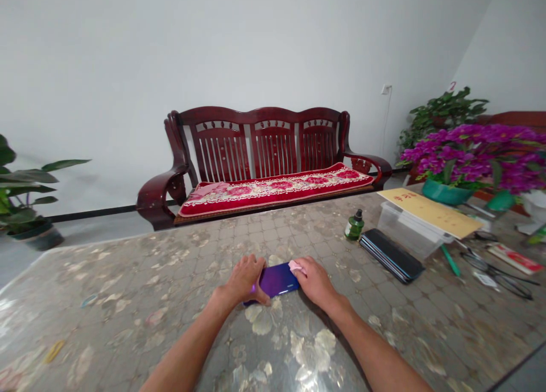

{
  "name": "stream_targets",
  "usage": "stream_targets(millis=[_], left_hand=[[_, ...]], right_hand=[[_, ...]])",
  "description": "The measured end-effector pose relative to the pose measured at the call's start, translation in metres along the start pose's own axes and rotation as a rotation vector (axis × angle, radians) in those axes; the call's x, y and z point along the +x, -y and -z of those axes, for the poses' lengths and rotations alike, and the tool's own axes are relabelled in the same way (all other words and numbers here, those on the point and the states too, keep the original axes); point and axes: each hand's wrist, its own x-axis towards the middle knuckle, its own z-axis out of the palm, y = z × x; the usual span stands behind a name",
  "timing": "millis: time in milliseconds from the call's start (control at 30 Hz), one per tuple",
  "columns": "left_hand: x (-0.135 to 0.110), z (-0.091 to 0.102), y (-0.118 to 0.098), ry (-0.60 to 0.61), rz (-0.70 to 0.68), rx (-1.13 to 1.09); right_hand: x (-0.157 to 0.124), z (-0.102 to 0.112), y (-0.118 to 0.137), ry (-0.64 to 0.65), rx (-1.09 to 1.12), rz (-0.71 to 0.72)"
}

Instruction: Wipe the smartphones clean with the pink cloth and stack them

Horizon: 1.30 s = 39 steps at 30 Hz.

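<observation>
A glossy purple-blue smartphone (277, 280) lies on the patterned tablecloth, its back facing up. My left hand (246, 279) grips its left end, with the thumb along the near edge and the fingers at the far edge. At the phone's right end, my right hand (313, 277) pinches a small pink cloth (295, 266) and presses it to the far right corner by the camera area. The fingers cover most of the cloth.
To the right stand a green pump bottle (354, 226), a dark stack of flat phone-like slabs (391, 255) and a clear plastic box (409, 232) under a yellow envelope (430, 211). Eyeglasses (512, 281) and purple flowers (478, 153) lie beyond. A wooden bench (273, 116) stands behind the table.
</observation>
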Motion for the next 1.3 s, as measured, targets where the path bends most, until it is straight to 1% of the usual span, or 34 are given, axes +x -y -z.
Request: stream_targets(millis=[233,433,600,767,967,1067,1300], left_hand=[[-0.001,-0.001,-0.002,0.003,0.023,-0.011],[-0.002,-0.001,-0.004,-0.006,0.033,0.002],[-0.005,0.001,-0.007,-0.030,0.027,0.016],[-0.005,0.002,-0.008,-0.033,0.032,0.022],[-0.005,0.001,-0.009,-0.020,0.057,0.024],[-0.004,0.000,-0.010,-0.001,0.065,0.018],[-0.003,0.003,-0.012,0.024,0.066,0.019]], right_hand=[[-0.005,0.002,0.005,-0.018,0.000,0.011],[0.001,0.004,0.010,-0.067,-0.048,-0.017],[0.000,0.003,0.008,-0.095,-0.011,-0.019],[-0.004,0.003,0.007,-0.077,0.040,0.041],[0.006,0.000,0.009,-0.089,0.107,-0.029],[0.009,0.000,0.008,-0.086,0.116,-0.041],[-0.001,0.003,0.004,-0.025,0.081,0.046]])
